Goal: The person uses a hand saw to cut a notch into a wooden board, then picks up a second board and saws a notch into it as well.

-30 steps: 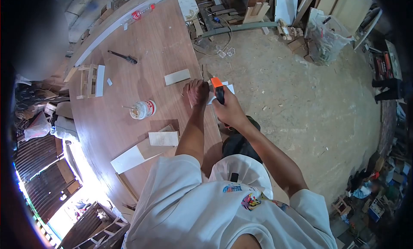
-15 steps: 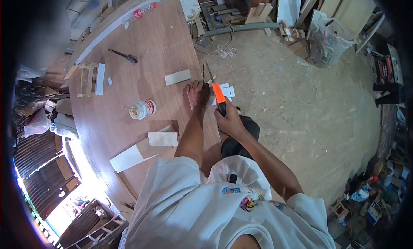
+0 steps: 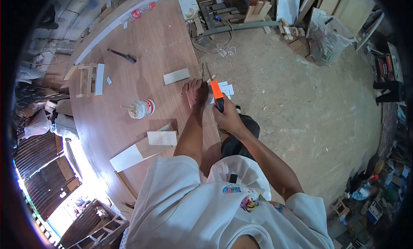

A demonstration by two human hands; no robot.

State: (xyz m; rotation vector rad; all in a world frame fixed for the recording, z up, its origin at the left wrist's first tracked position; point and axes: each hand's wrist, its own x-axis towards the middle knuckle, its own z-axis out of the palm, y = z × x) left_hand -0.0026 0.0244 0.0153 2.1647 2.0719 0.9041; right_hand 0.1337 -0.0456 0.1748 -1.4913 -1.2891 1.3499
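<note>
My right hand [image 3: 228,118] is wrapped round the orange and black handle of a handsaw [image 3: 217,89]. The saw's narrow blade points away from me, just off the table's right edge. My left hand [image 3: 195,92] lies at that edge, fingers bent and pressing down on a small pale wood strip [image 3: 211,79] whose end shows beyond them. Most of the strip is hidden under the hand. White cut pieces [image 3: 226,89] show beside the saw, past the edge. A pale rectangular block [image 3: 176,76] rests on the table near my left fingers.
On the wooden table [image 3: 155,47] stand a tub with a stick [image 3: 142,109], a dark tool [image 3: 122,55], a small wooden frame [image 3: 89,79] and a plastic bottle [image 3: 143,10]. White boards [image 3: 162,138] lie near my left forearm. A filled plastic bag [image 3: 329,40] sits on the floor.
The saw and my right hand have shifted very slightly left and toward me. My left hand stays in place at the table edge.
</note>
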